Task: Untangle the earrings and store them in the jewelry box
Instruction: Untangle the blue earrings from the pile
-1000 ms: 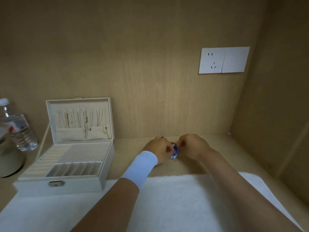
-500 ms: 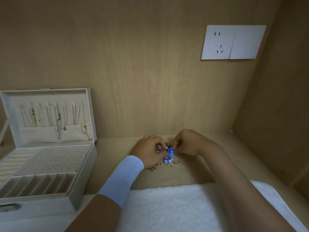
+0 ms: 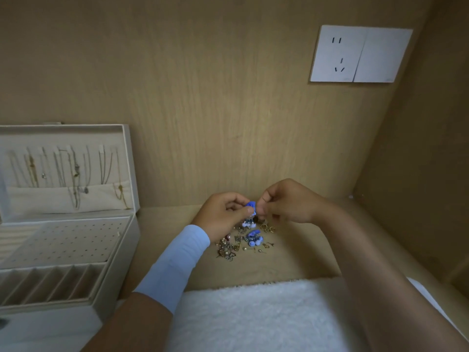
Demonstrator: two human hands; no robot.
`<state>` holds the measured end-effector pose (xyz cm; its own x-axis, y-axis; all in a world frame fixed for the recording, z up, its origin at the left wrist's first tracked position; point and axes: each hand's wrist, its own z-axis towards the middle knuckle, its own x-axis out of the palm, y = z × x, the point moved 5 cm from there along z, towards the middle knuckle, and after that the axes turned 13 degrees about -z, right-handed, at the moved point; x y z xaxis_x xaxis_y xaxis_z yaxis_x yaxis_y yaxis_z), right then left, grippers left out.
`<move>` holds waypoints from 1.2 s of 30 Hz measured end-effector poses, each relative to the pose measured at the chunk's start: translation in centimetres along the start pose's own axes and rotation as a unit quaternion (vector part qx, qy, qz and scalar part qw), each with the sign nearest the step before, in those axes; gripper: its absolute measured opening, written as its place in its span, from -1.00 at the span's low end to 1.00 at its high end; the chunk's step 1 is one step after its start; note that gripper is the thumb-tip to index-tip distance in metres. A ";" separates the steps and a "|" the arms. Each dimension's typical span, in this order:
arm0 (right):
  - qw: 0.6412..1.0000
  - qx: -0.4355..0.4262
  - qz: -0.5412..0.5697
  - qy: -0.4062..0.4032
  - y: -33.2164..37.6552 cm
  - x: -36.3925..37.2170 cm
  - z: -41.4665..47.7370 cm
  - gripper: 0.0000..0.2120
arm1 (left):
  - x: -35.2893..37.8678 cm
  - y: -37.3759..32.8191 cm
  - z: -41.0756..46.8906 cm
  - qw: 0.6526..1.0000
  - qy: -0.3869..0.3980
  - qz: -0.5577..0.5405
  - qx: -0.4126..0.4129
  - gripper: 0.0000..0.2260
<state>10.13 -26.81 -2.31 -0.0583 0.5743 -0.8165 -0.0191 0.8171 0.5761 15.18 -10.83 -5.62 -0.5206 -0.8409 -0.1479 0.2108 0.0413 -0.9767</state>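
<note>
Looking down from the head camera, both hands meet just above the wooden shelf (image 3: pixel 299 255). The left hand (image 3: pixel 223 217) pinches a blue earring (image 3: pixel 251 205) with its thumb and fingers curled round it. The right hand (image 3: pixel 286 201) pinches the other side of the same earring. Small white beads hang under it, and they look hooked to bits from the pile of earrings (image 3: pixel 236 243) lying right below on the shelf. A second blue earring (image 3: pixel 253 236) lies in that pile. The jewelry box (image 3: pixel 121 262) stands open well to the left, with necklaces (image 3: pixel 73 171) hanging in its lid. I think a hard pull could bend a thin hook or snap a bead off. A quick tug could also lift the pile and fling little pieces into the fluffy white towel (image 3: pixel 253 318) near the person, where they would be hard to find. I can read no words anywhere: the wall socket (image 3: pixel 335 53) shows only its slots, and the box shows no name.
</note>
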 end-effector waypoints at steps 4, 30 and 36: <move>0.999 0.015 0.030 -0.004 -0.4 0.4 -0.1 -0.93 | -0.4 0.1 0.0 1.000 0.003 -0.010 -0.028 -0.95; 0.976 0.064 -0.186 0.099 0.8 3.7 0.4 -0.81 | -3.9 -0.3 0.0 0.996 0.023 0.004 -0.087 -0.97; 0.988 0.036 -0.105 0.108 0.7 3.6 0.2 -0.96 | -3.9 -0.3 0.0 0.996 0.021 -0.004 -0.083 -0.94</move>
<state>10.09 -24.17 -4.83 -0.2720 0.3750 -0.8862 0.0167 0.9226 0.3853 17.15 -7.62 -4.75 -0.5573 -0.8177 -0.1441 0.0689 0.1274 -0.9895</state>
